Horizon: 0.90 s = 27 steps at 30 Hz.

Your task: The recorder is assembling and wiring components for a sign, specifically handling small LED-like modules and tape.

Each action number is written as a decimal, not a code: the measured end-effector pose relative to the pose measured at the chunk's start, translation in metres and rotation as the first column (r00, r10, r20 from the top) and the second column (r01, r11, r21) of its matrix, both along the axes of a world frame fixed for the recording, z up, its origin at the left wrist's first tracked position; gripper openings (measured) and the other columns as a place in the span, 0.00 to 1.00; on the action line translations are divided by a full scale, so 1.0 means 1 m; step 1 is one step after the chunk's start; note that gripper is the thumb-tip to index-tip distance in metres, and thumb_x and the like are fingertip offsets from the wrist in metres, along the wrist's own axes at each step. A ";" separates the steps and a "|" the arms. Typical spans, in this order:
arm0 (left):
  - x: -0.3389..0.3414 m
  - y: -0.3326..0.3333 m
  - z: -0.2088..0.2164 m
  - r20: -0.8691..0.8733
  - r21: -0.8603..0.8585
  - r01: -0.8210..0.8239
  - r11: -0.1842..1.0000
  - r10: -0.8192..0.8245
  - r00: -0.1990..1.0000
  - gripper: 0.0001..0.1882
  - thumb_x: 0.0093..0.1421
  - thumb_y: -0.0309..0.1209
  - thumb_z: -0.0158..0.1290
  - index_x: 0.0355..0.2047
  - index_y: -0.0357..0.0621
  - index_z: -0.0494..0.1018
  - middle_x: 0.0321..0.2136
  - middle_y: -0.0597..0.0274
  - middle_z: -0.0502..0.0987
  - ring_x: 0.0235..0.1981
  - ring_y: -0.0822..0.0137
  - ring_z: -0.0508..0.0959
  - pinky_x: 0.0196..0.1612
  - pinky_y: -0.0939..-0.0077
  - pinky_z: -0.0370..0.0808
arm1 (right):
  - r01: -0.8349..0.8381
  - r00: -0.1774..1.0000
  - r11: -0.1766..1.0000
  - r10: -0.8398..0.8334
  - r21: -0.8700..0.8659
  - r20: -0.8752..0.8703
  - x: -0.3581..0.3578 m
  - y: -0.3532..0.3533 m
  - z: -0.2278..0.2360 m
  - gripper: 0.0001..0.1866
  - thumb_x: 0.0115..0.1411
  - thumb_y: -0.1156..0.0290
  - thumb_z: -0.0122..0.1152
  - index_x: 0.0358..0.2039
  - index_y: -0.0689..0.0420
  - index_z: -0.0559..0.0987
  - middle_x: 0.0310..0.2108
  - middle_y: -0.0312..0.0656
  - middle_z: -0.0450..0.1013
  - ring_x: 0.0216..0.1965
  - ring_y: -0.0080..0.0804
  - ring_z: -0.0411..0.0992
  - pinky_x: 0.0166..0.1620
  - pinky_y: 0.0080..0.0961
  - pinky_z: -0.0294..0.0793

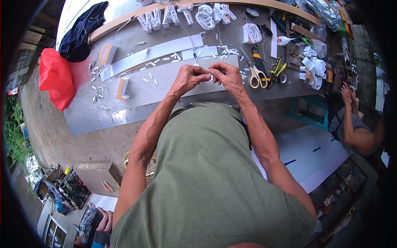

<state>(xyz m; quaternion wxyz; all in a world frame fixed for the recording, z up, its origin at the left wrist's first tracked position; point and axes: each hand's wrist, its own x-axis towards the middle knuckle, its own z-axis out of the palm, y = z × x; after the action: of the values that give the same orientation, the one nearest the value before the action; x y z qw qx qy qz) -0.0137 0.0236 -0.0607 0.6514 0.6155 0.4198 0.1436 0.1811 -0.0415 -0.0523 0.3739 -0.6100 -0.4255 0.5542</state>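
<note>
My left hand (192, 77) and my right hand (226, 76) meet over the near edge of the metal-topped table, both closed in a pinch. Between the fingertips is a small white piece (210, 77), mostly hidden by the fingers. A thin wire (195, 58) shows just beyond my left fingers. Small white modules with wires (228, 51) lie in a loose group beyond my right hand, and several more are scattered to the left. Scissors (257, 77) with pale handles rest right of my right hand, beside a black and yellow cutter (274, 71).
White block letters (170, 15) line the far side, and single letter shells (123, 89) sit at left. A white strip (153, 55) crosses the table. A red bag (56, 78) hangs at the left edge. Tape (283, 78) and white curved pieces (313, 70) lie right. Another person (356, 128) is at far right.
</note>
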 end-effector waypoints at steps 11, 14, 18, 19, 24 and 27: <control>-0.008 0.001 -0.014 0.152 -0.268 -0.094 0.959 0.138 0.979 0.13 0.58 0.36 0.67 0.36 0.38 0.84 0.24 0.69 0.80 0.22 0.80 0.68 0.25 0.82 0.63 | 0.105 0.960 0.994 -0.109 -0.029 -0.258 -0.005 -0.002 -0.009 0.11 0.68 0.69 0.60 0.42 0.65 0.81 0.30 0.40 0.79 0.28 0.22 0.76 0.28 0.19 0.74; -0.008 0.001 -0.012 0.137 -0.251 -0.082 0.964 0.119 0.983 0.13 0.58 0.36 0.67 0.36 0.38 0.84 0.24 0.69 0.80 0.22 0.80 0.68 0.26 0.81 0.64 | 0.075 0.982 0.997 -0.080 -0.034 -0.168 -0.007 -0.001 -0.002 0.11 0.66 0.67 0.63 0.40 0.64 0.82 0.27 0.37 0.78 0.26 0.20 0.74 0.27 0.18 0.73; -0.008 0.000 -0.008 0.079 -0.198 -0.059 0.979 0.075 0.994 0.14 0.58 0.37 0.68 0.37 0.39 0.85 0.23 0.69 0.80 0.23 0.80 0.69 0.26 0.81 0.65 | 0.035 0.996 0.997 -0.040 -0.066 -0.084 -0.009 -0.001 0.001 0.11 0.65 0.66 0.66 0.39 0.63 0.83 0.26 0.37 0.77 0.24 0.19 0.71 0.28 0.18 0.71; -0.008 -0.001 -0.008 0.071 -0.183 -0.056 0.982 0.070 0.995 0.14 0.58 0.37 0.67 0.37 0.39 0.85 0.23 0.69 0.80 0.23 0.80 0.69 0.26 0.81 0.65 | 0.042 0.994 0.998 -0.048 -0.052 -0.103 -0.009 -0.001 -0.001 0.11 0.64 0.67 0.67 0.39 0.63 0.83 0.25 0.37 0.77 0.24 0.19 0.71 0.28 0.18 0.71; -0.010 -0.002 -0.011 0.057 -0.169 -0.037 0.985 0.047 0.997 0.14 0.58 0.38 0.67 0.37 0.39 0.85 0.24 0.68 0.81 0.24 0.79 0.71 0.28 0.80 0.67 | 0.070 0.982 0.997 -0.074 -0.031 -0.173 -0.009 -0.004 -0.008 0.10 0.65 0.68 0.65 0.37 0.63 0.83 0.25 0.36 0.78 0.23 0.18 0.71 0.25 0.17 0.71; -0.009 -0.002 -0.015 0.060 -0.160 -0.060 0.985 0.071 0.996 0.14 0.58 0.38 0.67 0.37 0.40 0.85 0.25 0.67 0.81 0.25 0.78 0.72 0.28 0.80 0.69 | 0.082 0.982 0.996 -0.087 -0.035 -0.166 -0.010 -0.003 -0.004 0.09 0.65 0.68 0.64 0.36 0.62 0.83 0.25 0.36 0.78 0.23 0.19 0.72 0.26 0.17 0.72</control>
<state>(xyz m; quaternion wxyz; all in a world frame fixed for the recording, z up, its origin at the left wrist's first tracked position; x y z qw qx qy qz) -0.0228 0.0214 -0.0759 0.7064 0.5427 0.4283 0.1513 0.1711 -0.0443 -0.0563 0.4228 -0.5840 -0.3584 0.5931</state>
